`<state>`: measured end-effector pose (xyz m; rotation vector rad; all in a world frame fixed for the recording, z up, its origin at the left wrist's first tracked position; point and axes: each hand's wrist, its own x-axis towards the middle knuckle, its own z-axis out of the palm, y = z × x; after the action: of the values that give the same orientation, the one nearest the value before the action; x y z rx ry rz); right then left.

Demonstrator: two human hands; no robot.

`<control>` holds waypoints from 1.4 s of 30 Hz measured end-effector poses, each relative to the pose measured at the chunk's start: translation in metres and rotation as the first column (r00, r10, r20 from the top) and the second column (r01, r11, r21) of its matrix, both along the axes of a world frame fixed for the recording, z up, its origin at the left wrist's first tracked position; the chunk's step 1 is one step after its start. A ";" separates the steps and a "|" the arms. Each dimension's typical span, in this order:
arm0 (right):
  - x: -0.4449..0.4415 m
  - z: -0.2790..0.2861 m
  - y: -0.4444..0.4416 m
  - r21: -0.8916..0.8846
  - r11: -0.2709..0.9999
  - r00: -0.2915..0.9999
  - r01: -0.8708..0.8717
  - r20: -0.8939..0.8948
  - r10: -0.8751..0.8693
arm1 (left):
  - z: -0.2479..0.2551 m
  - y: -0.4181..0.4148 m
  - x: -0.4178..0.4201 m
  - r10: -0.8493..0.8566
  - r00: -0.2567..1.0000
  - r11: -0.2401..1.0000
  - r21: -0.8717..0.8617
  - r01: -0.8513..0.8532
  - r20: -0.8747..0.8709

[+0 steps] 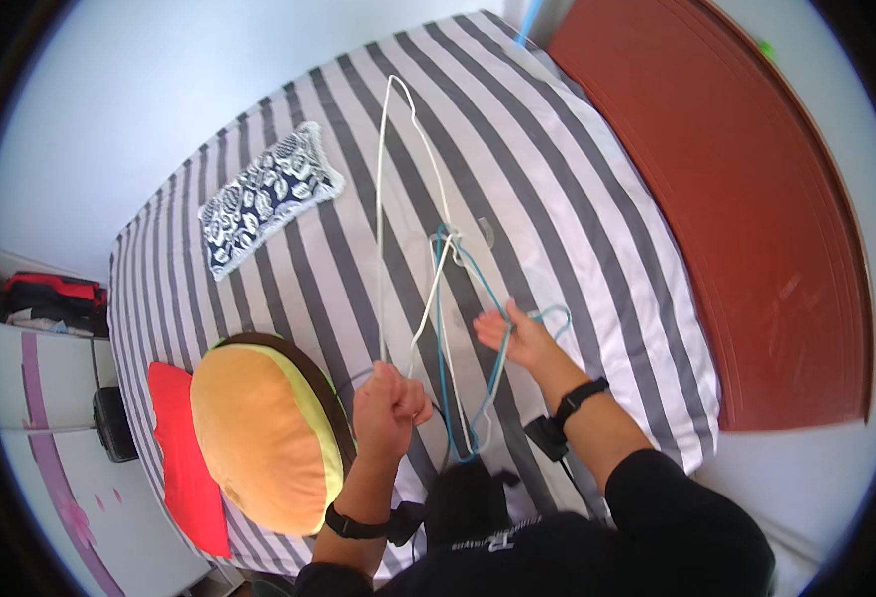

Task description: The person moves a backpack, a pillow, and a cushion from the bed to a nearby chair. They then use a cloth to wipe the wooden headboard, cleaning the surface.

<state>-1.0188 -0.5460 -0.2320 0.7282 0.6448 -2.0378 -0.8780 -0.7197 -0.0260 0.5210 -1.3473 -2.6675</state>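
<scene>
My left hand is closed in a fist around the near end of a white wire clothes hanger, whose long bar stretches away over the bed. My right hand grips a blue wire clothes hanger near its neck, the thumb raised and the other fingers reaching out to the left. The blue hook points right, past the wrist. Alongside the blue hanger runs at least one more white hanger. Around the white neck the hangers cross; which touch there I cannot tell.
Beneath everything is a bed with a striped sheet. A hamburger-shaped plush cushion lies on the left, partly over a red cloth. Farther off is a patterned pillow. A red-brown headboard or panel borders the right, a white cabinet the left.
</scene>
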 end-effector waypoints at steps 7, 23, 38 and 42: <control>0.032 0.120 0.073 -0.155 0.944 0.943 0.292 -0.117 -0.311 | 0.014 0.076 0.045 -0.151 0.977 0.675 0.705 0.215 -0.154; 0.116 0.253 0.321 0.022 0.888 0.772 0.458 -0.505 -0.386 | 0.038 0.201 0.090 -0.363 0.823 0.931 0.195 0.308 0.437; 0.225 0.315 0.484 0.423 0.886 0.215 0.192 -0.899 0.382 | 0.191 0.279 0.131 -0.688 0.596 0.719 0.283 0.634 0.413; 0.237 0.310 0.485 0.511 0.858 -0.012 -0.049 -0.859 0.511 | 0.189 0.294 0.143 -0.656 0.621 0.753 0.413 0.511 0.428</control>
<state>-0.7820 -0.0612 0.0779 -0.9264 1.8273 -1.7115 -0.7349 -0.4257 0.1628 1.1366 -1.5210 -3.4509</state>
